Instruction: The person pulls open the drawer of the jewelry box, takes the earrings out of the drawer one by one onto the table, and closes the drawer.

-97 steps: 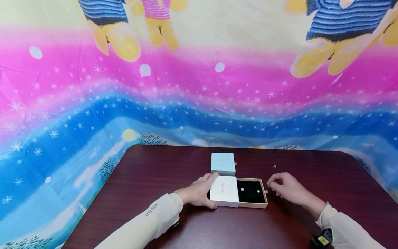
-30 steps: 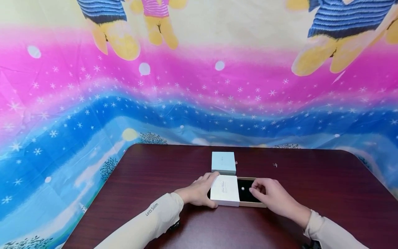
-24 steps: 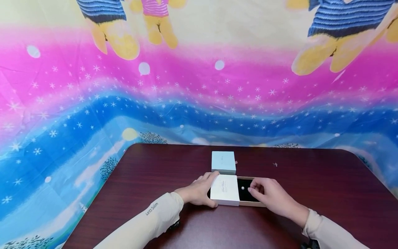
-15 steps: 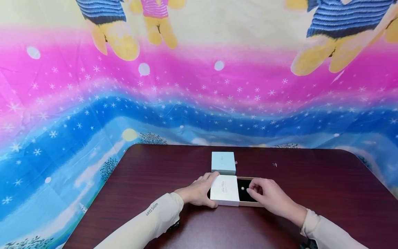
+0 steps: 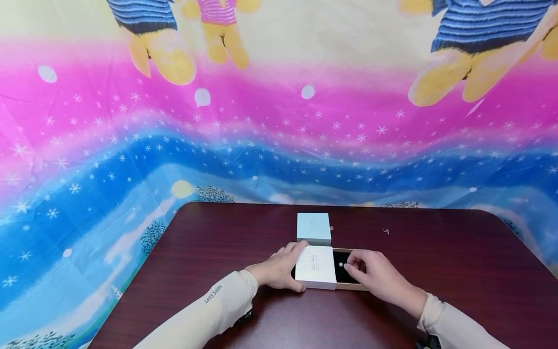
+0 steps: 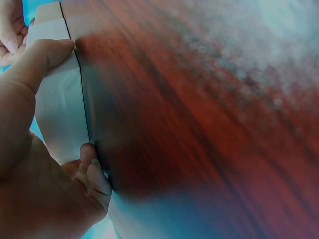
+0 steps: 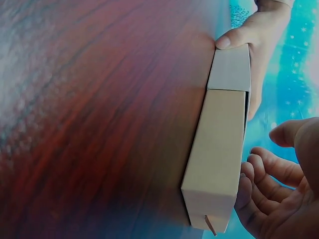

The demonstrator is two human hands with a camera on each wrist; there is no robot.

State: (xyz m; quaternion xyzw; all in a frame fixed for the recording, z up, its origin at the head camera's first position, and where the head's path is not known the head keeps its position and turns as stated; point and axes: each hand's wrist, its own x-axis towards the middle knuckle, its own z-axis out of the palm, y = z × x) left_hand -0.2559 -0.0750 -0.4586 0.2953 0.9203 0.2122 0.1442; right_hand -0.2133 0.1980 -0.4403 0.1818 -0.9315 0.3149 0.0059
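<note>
My left hand (image 5: 279,269) clasps the box (image 5: 316,264); my right hand (image 5: 377,274), thumb and fingers apart, is over the drawer (image 5: 350,286), the pearl (image 5: 341,264) at that hand's nine o'clock.

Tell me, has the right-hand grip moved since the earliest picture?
Yes, leftward, judged against the pale-blue box in the head view: the right-hand grip was right of the jewelry-box drawer; now it reaches over it.

A screened-off tabletop set-up; whether home or office cannot be told. A dark red-brown, wood-grained table (image 5: 218,232) with 2 rounded far corners stands before a creased pink, blue and cream fabric backdrop (image 5: 261,121) printed with white snowflakes (image 5: 381,130) and yellow figures (image 5: 488,36).
</note>
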